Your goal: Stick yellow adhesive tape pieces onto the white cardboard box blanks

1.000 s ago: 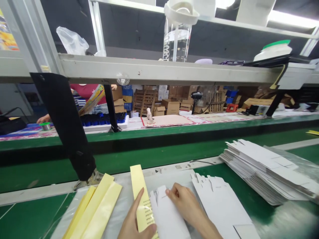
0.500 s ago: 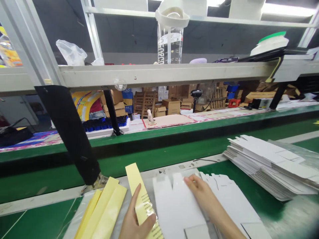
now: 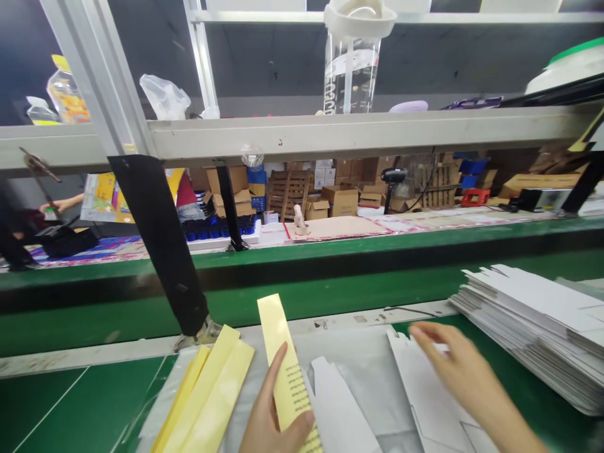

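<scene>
My left hand (image 3: 278, 415) is wrapped round a yellow printed strip (image 3: 285, 362), thumb and index finger on its face. More yellow strips (image 3: 212, 390) lie fanned at its left on a grey plastic sheet (image 3: 363, 352). Just right of the strip, a narrow white folded carton (image 3: 342, 409) shows. My right hand (image 3: 448, 352) is over the top end of flat white cartons (image 3: 434, 409); its fingers are bent and blurred, and whether they grip a carton cannot be made out. A taller stack of flat white cartons (image 3: 533, 321) lies farther right.
A black-wrapped post (image 3: 163, 245) rises at the left behind the yellow strips. A shelf beam (image 3: 330, 135) crosses above, bearing a clear bottle (image 3: 352, 69). Another person's hand (image 3: 61, 204) shows at the far left. Cardboard boxes (image 3: 342, 201) stand in the background.
My right hand has left the white carton beside the yellow strip and moved right to the other flat cartons. That carton now looks narrower and lower. The view has shifted left.
</scene>
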`<state>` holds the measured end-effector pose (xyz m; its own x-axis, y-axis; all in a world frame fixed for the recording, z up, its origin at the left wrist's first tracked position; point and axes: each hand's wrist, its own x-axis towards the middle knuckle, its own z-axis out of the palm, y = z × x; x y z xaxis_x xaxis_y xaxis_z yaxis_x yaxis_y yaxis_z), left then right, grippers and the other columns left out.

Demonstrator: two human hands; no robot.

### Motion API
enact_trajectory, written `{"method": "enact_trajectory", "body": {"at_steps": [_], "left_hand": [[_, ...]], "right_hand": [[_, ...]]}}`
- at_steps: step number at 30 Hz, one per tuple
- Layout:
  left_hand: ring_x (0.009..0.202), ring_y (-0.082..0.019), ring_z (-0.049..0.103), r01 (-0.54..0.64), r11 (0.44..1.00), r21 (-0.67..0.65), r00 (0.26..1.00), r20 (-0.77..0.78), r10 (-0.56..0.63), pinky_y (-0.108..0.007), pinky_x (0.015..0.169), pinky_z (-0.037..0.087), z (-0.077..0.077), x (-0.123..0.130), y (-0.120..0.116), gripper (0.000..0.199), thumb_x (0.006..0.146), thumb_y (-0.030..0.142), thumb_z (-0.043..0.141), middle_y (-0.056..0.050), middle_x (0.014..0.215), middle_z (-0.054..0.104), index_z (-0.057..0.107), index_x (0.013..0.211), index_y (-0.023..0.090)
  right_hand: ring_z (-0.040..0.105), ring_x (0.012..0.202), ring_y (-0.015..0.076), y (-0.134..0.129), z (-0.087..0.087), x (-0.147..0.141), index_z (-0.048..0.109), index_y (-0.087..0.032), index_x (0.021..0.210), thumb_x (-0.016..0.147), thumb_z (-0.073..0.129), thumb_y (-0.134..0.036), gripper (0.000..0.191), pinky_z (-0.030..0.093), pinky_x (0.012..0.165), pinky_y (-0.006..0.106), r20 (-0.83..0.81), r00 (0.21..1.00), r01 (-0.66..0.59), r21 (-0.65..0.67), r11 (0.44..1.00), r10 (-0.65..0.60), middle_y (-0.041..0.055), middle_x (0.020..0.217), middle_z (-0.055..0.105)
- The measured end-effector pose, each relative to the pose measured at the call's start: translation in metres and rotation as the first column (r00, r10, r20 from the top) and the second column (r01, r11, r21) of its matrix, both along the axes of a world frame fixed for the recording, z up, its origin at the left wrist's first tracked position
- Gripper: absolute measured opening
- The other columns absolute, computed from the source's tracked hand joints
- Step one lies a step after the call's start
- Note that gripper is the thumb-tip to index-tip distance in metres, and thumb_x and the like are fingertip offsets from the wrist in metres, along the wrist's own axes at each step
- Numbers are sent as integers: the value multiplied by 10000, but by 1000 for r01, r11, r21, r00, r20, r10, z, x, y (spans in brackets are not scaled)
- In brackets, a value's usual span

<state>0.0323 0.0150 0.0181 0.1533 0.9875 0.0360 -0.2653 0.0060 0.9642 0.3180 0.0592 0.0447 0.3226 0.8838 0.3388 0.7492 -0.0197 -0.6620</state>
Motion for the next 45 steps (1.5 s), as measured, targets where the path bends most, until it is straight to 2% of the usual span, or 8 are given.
{"method": "enact_trajectory", "body": {"at_steps": [3, 6, 11, 18, 23, 28, 32, 45], "left_hand": [[1107, -275, 467, 5, 999, 39, 999, -33, -4, -281, 829, 450, -2, 1, -1, 936, 608, 417, 670, -136, 1303, 411, 142, 1332, 146], [1035, -270, 521, 27, 999, 41, 995, -93, -23, -276, 772, 468, -8, 0, 1, 924, 618, 398, 650, -129, 1277, 445, 134, 1341, 143], [1176, -293, 393, 35, 997, 64, 987, -161, -24, -290, 882, 414, -13, -2, 1, 893, 586, 304, 650, -107, 1302, 424, 200, 1339, 135], [1169, -275, 412, 77, 997, 29, 968, -243, -68, -306, 946, 371, -13, -2, 1, 853, 594, 209, 619, -99, 1293, 436, 213, 1341, 142], [1249, -238, 294, -107, 990, 94, 906, -400, 136, -334, 1031, 240, -24, -5, 4, 775, 612, 117, 554, -69, 1350, 353, 255, 1326, 153], [1260, -230, 271, -183, 978, 103, 864, -458, 210, -358, 1032, 228, -28, -9, 7, 733, 627, 87, 545, -59, 1343, 366, 296, 1311, 178], [1249, -231, 291, -141, 985, 103, 876, -450, 172, -345, 1040, 212, -34, -11, 10, 738, 616, 66, 546, -69, 1339, 373, 303, 1307, 155], [1203, -268, 369, -79, 996, 47, 919, -383, 90, -353, 1007, 295, -40, -13, 12, 742, 645, 109, 595, -98, 1321, 400, 284, 1317, 161]], "right_hand": [[536, 820, 191, -9, 17, -73, 568, -215, 769, 796, 389, -427, 278, 417, 722, 283, -234, 866, -472, -87, 878, 442, 48, 858, 604], [521, 810, 165, -17, 22, -124, 552, -201, 752, 790, 453, -355, 187, 400, 757, 264, -299, 755, -625, -54, 779, 584, 21, 815, 577], [507, 779, 151, -20, 8, -145, 528, -181, 729, 768, 489, -270, 105, 400, 728, 253, -375, 733, -619, -22, 785, 567, 11, 775, 553], [477, 729, 133, -24, 9, -147, 522, -178, 717, 796, 468, -289, 147, 383, 677, 229, -401, 729, -615, -26, 788, 555, 1, 744, 518], [451, 668, 119, -18, 14, -130, 517, -179, 735, 815, 442, -397, 245, 370, 614, 206, -507, 641, -680, -27, 732, 576, -11, 688, 488], [425, 631, 117, 5, -15, -100, 498, -173, 692, 798, 446, -415, 269, 345, 580, 210, -422, 770, -578, -142, 804, 479, -23, 646, 446], [404, 601, 112, 11, -37, -97, 461, -176, 676, 802, 417, -399, 260, 323, 549, 206, -402, 782, -586, -213, 782, 477, -35, 623, 412], [466, 755, 159, 9, -33, -108, 431, -183, 641, 822, 363, -348, 254, 350, 657, 256, -220, 826, -563, -273, 780, 519, 9, 743, 501]]}}
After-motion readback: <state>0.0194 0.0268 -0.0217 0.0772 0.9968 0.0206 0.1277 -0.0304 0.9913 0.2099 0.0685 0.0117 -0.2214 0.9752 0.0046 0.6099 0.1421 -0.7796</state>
